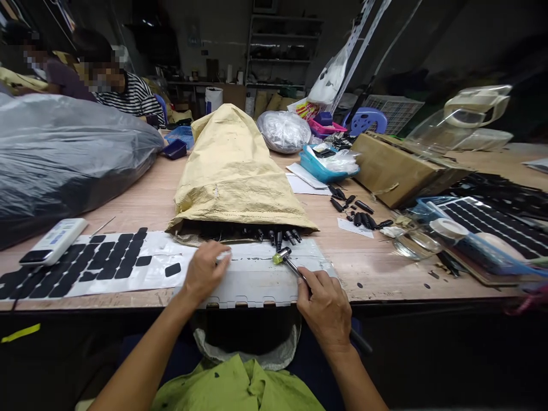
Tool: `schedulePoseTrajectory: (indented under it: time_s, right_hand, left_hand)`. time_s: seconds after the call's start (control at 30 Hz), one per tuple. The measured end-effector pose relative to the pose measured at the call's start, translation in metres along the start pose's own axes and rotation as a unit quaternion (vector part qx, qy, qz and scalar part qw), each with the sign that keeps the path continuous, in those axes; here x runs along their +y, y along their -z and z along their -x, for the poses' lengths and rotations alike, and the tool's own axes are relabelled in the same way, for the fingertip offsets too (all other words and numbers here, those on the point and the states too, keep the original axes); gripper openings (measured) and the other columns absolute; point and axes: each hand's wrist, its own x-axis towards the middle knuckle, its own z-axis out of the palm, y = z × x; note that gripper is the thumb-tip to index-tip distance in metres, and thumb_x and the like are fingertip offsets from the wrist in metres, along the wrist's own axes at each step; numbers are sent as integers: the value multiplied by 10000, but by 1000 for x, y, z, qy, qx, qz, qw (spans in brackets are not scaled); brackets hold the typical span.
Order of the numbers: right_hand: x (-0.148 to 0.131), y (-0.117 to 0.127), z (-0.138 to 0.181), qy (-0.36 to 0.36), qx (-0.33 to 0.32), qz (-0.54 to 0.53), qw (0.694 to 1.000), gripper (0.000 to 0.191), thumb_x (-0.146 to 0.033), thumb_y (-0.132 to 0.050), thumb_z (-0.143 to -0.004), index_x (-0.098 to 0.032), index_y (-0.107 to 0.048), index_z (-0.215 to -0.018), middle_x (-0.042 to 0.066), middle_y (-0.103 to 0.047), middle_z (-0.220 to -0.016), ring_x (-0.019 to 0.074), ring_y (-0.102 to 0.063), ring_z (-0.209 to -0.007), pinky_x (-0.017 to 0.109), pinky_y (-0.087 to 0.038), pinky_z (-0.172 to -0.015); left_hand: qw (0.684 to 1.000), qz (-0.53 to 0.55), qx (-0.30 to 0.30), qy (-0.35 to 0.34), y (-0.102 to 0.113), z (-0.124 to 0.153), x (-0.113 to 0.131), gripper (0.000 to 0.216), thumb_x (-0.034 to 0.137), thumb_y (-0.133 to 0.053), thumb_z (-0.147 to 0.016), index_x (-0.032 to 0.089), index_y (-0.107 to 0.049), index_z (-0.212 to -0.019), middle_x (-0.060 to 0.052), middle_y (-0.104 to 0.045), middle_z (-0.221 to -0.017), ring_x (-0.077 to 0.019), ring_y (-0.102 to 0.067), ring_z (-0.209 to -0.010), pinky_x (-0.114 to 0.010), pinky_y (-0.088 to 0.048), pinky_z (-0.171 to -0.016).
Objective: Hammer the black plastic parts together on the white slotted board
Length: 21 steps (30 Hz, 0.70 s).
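My right hand (pixel 325 305) is wrapped round the handle of a small hammer (pixel 291 265), its yellow-green and metal head above a grey-white board (pixel 252 279) at the table's front edge. Over the board's left part, my left hand (pixel 208 268) has its fingers curled in and the thumb forward. What it holds, if anything, cannot be made out. Just beyond both hands lies a tan paper sack (pixel 240 171), its mouth turned towards me. Several black cylindrical parts (pixel 279 237) stick out of that mouth.
To the left are a sheet of black stickers (pixel 115 254), a white device (pixel 55 242) and a big grey plastic bag (pixel 72 154). More black parts (pixel 363 220), a blue basket (pixel 325 162) and a cardboard box (pixel 398 168) lie right. Two people sit at back left.
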Motion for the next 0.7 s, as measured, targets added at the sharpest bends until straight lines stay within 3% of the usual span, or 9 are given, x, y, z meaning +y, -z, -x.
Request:
schedulePoseTrajectory:
  time_s: [0.03, 0.1, 0.2, 0.33, 0.4, 0.57, 0.7]
  right_hand:
    - [0, 0, 0, 1, 1, 1, 1000, 240, -205, -531, -895, -216, -678, -1084, 38, -635, -846, 203, -500, -786, 322, -353, -694]
    - [0, 0, 0, 1, 2, 1, 1000, 240, -205, -529, -894, -215, -676, -1084, 42, -635, -848, 204, -501, -788, 322, -352, -697]
    - [0, 0, 0, 1, 2, -2, 1000, 239, -211, -524, -896, -214, -674, -1083, 45, -636, -853, 206, -500, -790, 323, -354, -703]
    - [0, 0, 0, -1, 3, -7, 1000, 244, -205, -513, -897, -217, -676, -1077, 46, -634, -850, 204, -502, -787, 318, -348, -698]
    - [0, 0, 0, -3, 4, -6, 1000, 249, -200, -509, -895, -217, -675, -1079, 48, -634, -852, 202, -502, -786, 318, -344, -695]
    - [-2, 1, -1, -14, -10, -11, 1000, 251, -198, -509, -894, -216, -674, -1083, 51, -634, -869, 203, -503, -814, 320, -350, -716]
    - [-2, 1, -1, -27, -22, -15, 999, 257, -199, -513, -895, -214, -675, -1093, 52, -630, -879, 205, -501, -829, 324, -356, -712]
  left_hand:
    - [998, -37, 34, 32, 5, -13, -11, 263, 280, -462, -950, 196, -685, -1061, -77, -678, -1003, -214, -585, -939, -372, -479, -839]
    - [990, -110, 42, 74, 13, -34, -28, 265, 273, -472, -939, 202, -686, -1078, -76, -664, -1021, -210, -591, -927, -344, -483, -819]
    - [974, -199, -17, 110, 18, -50, -40, 277, 255, -491, -911, 211, -688, -1101, -81, -643, -1004, -222, -610, -945, -321, -487, -791]
    - [959, -241, -67, 137, 18, -49, -41, 292, 333, -493, -913, 215, -687, -1097, -93, -636, -1007, -251, -615, -973, -332, -491, -772]
    - [960, -229, -55, 149, 20, -43, -41, 283, 367, -497, -914, 215, -688, -1058, -87, -636, -1006, -246, -613, -966, -326, -489, -761]
    - [979, -138, 48, 145, 30, -20, -31, 251, 365, -525, -902, 214, -662, -1048, -56, -645, -1013, -230, -600, -926, -329, -473, -732]
    - [998, -27, -27, 45, 13, -5, 2, 182, 314, -557, -901, 221, -656, -1022, -25, -676, -970, -206, -587, -910, -330, -456, -791]
